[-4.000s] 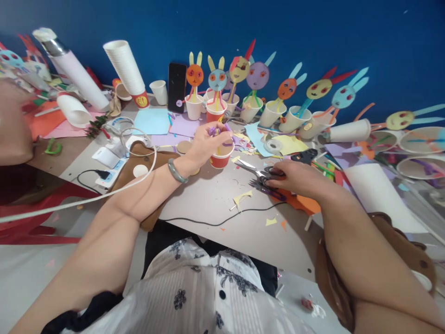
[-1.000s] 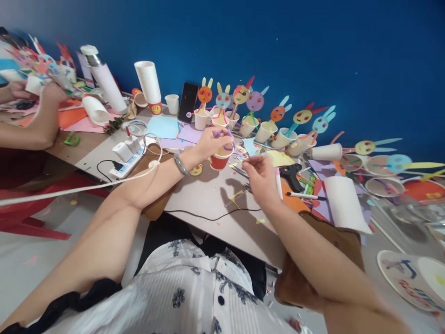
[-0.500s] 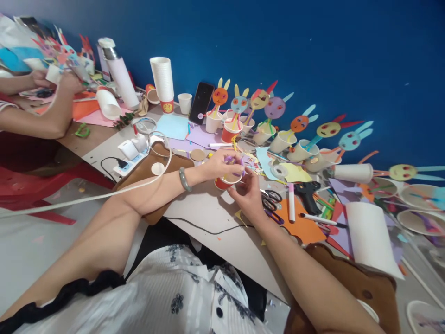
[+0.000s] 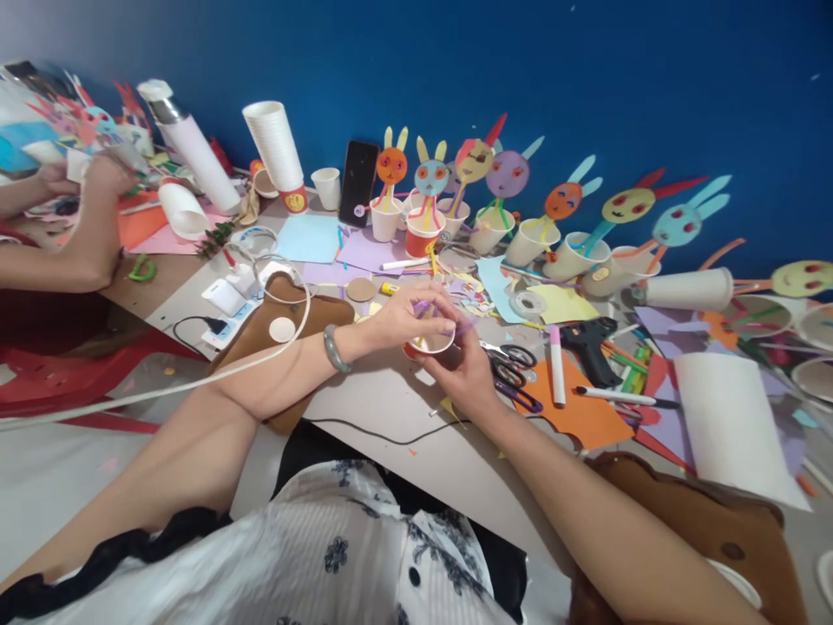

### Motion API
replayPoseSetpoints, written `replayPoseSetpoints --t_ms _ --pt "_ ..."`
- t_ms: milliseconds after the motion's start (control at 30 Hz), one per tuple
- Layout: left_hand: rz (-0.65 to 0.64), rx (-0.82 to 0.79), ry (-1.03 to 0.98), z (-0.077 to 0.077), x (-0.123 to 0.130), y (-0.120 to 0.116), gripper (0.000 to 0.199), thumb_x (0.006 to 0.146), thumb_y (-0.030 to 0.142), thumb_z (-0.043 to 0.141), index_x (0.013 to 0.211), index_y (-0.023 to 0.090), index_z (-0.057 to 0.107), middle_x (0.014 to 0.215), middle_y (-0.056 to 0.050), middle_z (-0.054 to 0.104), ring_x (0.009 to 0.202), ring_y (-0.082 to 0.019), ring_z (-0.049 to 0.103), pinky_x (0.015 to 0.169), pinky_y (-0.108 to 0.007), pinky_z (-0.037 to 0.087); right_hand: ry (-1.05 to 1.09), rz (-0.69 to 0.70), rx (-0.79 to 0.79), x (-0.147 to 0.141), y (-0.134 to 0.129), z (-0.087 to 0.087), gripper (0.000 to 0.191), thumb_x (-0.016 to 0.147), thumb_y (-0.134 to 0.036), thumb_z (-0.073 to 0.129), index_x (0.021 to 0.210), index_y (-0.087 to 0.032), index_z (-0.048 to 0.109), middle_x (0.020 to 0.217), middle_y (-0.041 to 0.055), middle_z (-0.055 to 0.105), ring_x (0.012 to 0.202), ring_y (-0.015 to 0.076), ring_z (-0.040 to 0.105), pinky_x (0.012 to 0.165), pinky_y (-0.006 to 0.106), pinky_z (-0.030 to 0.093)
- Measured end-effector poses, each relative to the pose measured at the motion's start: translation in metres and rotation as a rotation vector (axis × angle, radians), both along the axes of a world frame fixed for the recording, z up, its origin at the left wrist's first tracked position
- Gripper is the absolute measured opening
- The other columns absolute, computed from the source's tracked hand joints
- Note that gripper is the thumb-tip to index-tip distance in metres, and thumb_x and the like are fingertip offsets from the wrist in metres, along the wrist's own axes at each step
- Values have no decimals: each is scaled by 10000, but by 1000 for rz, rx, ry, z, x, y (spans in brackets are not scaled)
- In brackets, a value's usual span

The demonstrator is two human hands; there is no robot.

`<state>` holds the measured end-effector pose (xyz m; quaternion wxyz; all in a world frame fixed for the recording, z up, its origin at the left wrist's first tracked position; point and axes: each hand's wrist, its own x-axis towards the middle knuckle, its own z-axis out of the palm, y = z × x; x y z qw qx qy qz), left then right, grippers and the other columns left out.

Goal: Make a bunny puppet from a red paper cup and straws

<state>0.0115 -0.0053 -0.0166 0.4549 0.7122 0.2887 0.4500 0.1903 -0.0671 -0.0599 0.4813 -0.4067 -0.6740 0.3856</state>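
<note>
A red and white paper cup [image 4: 432, 345] is between my hands at the near side of the table, its mouth tipped toward me. My right hand [image 4: 467, 375] is closed around the cup's right side. Over the rim, my left hand [image 4: 409, 319] pinches a thin purple paper strip [image 4: 424, 308]; its lower end is hidden by my fingers and the cup. Behind the hands lie many small paper scraps [image 4: 465, 291].
Paper rabbits in cups [image 4: 426, 221] line the blue wall. To the right lie scissors [image 4: 511, 369], a black glue gun [image 4: 592, 347], a pink-capped marker [image 4: 557, 365] and orange paper [image 4: 573, 408]. A power strip [image 4: 231, 321] with a white cable is on the left, near another person's arms [image 4: 84, 226].
My view has shifted slightly. My left fingers have moved lower over the cup's mouth, and my right fingers wrap closer to its side. The cup stays between both hands.
</note>
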Motion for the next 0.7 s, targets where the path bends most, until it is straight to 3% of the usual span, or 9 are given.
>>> replayPoseSetpoints --t_ms 167,300,400,533,700 --pt "-42 42 20 6 -3 0 178 836 379 882 949 250 838 1046 -76 788 1073 -232 701 1071 -438 517 3 -25 -13 -1 -2 4 675 860 -429 838 1452 -271 555 1356 116 736 1307 343 700 1120 561 588" --pt "-50 -12 -1 5 -6 2 397 760 431 946 1064 215 813 1135 -104 787 1109 -245 712 1034 -410 542 -18 -57 -1 1 0 0 741 810 -416 857 1456 -270 525 1380 118 717 1286 335 704 1107 542 585" --pt "-33 -54 -13 4 -9 5 506 725 478 966 1104 194 787 1189 -121 771 1111 -234 706 1014 -378 542 -53 -93 42 4 1 2 683 798 -418 845 1396 -266 552 1338 110 727 1277 334 697 1124 534 564" --pt "8 -73 1 9 -13 8 456 730 536 944 969 181 786 1026 -78 755 941 -177 667 891 -325 528 -91 -108 111 6 2 10 612 795 -399 829 1336 -262 577 1309 108 733 1289 338 677 1157 536 535" --pt "23 -89 31 16 -11 3 441 726 572 929 785 166 768 831 -37 713 793 -146 603 807 -308 494 -67 -76 103 5 4 9 659 781 -346 825 1378 -266 557 1370 109 711 1316 324 667 1188 533 509"
